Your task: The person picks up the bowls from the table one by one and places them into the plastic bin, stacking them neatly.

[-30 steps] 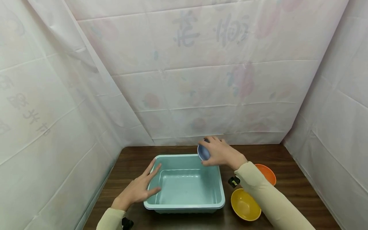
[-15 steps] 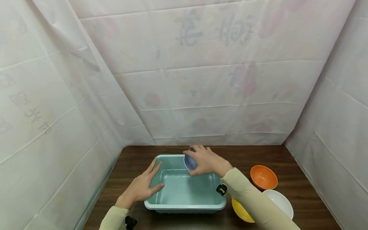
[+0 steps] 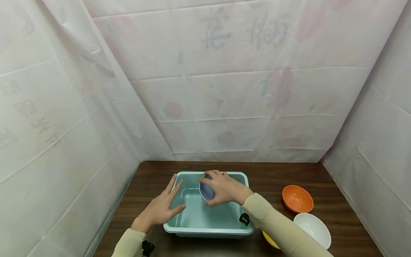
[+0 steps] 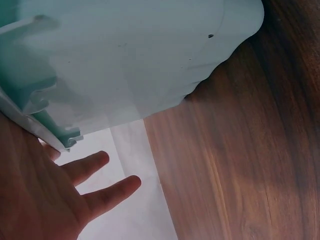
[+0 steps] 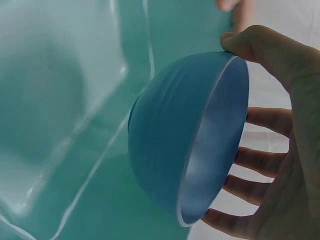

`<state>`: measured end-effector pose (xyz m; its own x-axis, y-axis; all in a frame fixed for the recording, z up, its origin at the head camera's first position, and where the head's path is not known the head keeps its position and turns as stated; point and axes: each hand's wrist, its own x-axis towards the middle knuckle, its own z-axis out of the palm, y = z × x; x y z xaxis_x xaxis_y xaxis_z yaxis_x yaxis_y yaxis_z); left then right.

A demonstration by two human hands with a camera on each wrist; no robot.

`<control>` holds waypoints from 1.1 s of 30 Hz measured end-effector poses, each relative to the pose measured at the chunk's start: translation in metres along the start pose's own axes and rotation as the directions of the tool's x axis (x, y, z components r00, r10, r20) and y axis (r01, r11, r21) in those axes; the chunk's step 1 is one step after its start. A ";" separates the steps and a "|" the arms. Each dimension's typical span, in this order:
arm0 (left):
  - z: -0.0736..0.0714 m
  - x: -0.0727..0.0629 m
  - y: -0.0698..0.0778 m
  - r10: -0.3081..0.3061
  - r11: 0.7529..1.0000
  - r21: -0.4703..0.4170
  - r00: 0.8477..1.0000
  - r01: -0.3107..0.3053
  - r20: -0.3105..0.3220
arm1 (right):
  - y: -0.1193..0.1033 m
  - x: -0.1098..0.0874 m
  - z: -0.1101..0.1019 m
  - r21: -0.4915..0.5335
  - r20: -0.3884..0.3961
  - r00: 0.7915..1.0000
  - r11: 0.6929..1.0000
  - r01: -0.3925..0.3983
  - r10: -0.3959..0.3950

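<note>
My right hand holds a small blue bowl by its rim, over the light teal plastic basin. The bowl is tipped on its side, as the right wrist view shows, with the thumb at one end of the rim and the fingers along the other side. At the basin's left rim, my left hand rests with fingers spread and straight. In the left wrist view those fingers reach past the basin's edge, and the thumb is out of sight there.
To the right of the basin, an orange bowl and a white bowl stand on the dark wooden table. A yellow bowl is mostly hidden under my right sleeve. White sheets enclose the table's back and sides.
My right hand has carried the blue bowl left and nearer, from the basin's back right corner to above its inside. The white bowl has come into view, while the yellow one is more covered.
</note>
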<state>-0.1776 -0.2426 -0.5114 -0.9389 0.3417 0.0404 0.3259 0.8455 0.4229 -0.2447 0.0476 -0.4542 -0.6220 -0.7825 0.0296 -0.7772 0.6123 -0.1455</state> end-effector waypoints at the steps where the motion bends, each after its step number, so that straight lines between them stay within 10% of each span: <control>1: 0.000 0.000 0.000 -0.003 1.000 -0.001 1.000 0.003 0.001 | 0.000 0.000 0.002 -0.008 0.002 1.000 1.000 0.008 -0.008; 33: 0.000 -0.001 -0.001 -0.029 0.994 0.106 1.000 0.030 -0.011 | -0.016 0.026 0.054 -0.235 0.156 0.973 0.951 0.201 -0.168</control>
<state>-0.1768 -0.2437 -0.5115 -0.9491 0.3126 0.0377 0.3074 0.8940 0.3259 -0.2429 0.0111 -0.5048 -0.4602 -0.8821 -0.1009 -0.8868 0.4513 0.0996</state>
